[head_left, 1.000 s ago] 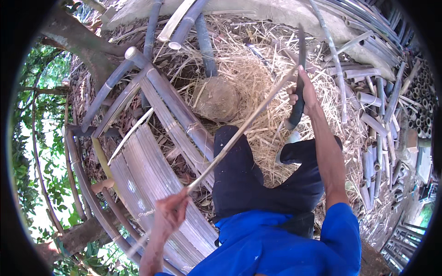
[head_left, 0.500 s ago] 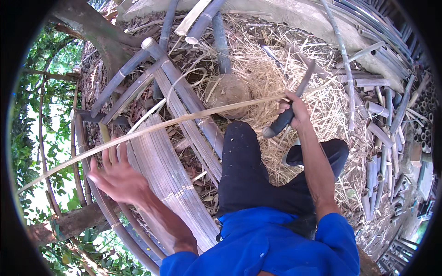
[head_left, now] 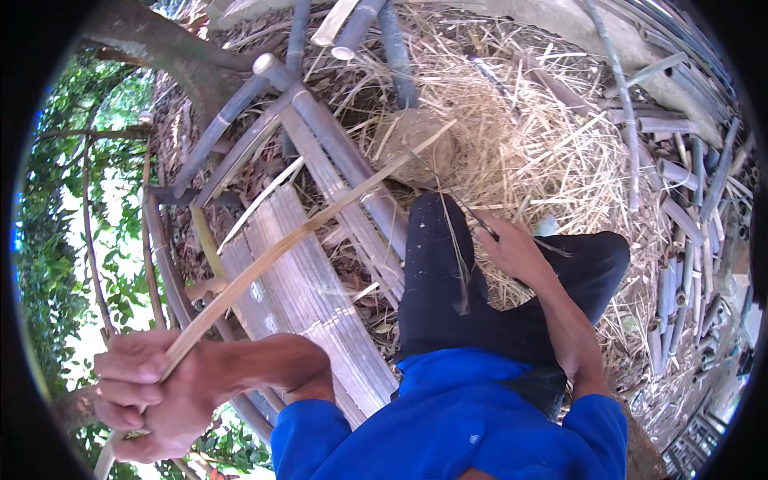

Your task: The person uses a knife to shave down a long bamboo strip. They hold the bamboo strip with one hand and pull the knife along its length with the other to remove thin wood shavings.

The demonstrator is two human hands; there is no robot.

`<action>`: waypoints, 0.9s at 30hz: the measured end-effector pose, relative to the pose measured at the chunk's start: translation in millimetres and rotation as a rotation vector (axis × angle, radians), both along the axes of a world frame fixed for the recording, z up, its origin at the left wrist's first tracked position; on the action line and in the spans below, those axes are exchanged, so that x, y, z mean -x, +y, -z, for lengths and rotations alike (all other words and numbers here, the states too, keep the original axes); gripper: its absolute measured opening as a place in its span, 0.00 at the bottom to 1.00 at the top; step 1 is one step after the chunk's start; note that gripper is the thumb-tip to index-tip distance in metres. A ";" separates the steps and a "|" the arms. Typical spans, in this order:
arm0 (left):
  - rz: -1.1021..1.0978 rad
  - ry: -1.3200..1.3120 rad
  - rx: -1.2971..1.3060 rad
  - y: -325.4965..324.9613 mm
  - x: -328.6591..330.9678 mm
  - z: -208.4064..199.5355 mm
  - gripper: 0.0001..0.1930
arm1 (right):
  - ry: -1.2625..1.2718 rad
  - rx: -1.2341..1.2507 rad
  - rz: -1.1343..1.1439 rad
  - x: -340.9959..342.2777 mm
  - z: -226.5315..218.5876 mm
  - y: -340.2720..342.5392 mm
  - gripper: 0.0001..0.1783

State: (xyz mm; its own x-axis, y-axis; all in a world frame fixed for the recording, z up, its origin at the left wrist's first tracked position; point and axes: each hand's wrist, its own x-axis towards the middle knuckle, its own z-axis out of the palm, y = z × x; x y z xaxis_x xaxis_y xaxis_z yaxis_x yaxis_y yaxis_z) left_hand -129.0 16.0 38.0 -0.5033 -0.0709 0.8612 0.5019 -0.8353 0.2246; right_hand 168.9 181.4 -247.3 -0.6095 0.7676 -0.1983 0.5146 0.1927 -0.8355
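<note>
My left hand [head_left: 156, 392] is closed in a fist around the near part of a long pale bamboo strip [head_left: 276, 252], at the lower left. From that fist the strip runs up and right across the bench, its far end lying over the straw. Over my thighs, my right hand [head_left: 512, 250] grips a knife [head_left: 485, 227], its thin dark blade seen nearly edge-on and pointing up and left, beneath the strip's far end. The handle is mostly hidden by the fingers. A thin, blurred sliver [head_left: 462, 280] hangs over my knee.
A split-bamboo bench [head_left: 296, 264] lies between my left arm and leg, beside a frame of bamboo poles [head_left: 344, 152]. Straw-like shavings [head_left: 536, 152] cover the ground around a round block [head_left: 412, 148]. Cut bamboo pieces [head_left: 680, 216] are piled at right; a tree trunk [head_left: 176, 60] stands upper left.
My left hand, open before, has closed on the strip and come lower. The strip tilts more steeply. My right hand has let go of the strip, moved down and turned the knife leftward.
</note>
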 end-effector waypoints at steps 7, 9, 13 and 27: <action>-0.078 0.025 0.119 69.4 -61.1 77.0 0.30 | 0.069 0.379 0.175 -11.9 -42.8 -14.8 0.32; -0.105 0.059 0.134 74.8 -76.4 77.5 0.31 | -0.018 0.050 0.117 -15.6 -50.2 -13.8 0.33; -0.177 0.069 0.091 97.6 -116.4 83.8 0.28 | -0.029 -0.375 0.087 -19.9 -85.0 -21.3 0.24; -0.385 0.038 -0.030 132.9 -141.0 74.3 0.26 | -0.002 -0.459 0.023 -17.3 -44.2 13.7 0.09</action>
State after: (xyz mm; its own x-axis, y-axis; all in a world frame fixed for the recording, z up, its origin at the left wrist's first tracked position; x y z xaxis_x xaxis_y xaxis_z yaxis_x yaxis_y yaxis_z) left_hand 12.1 148.9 -36.4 -0.4026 -0.2739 0.8734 0.7878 -0.5897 0.1782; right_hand 186.2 195.0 -203.1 -0.5914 0.7894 0.1646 0.5241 0.5315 -0.6655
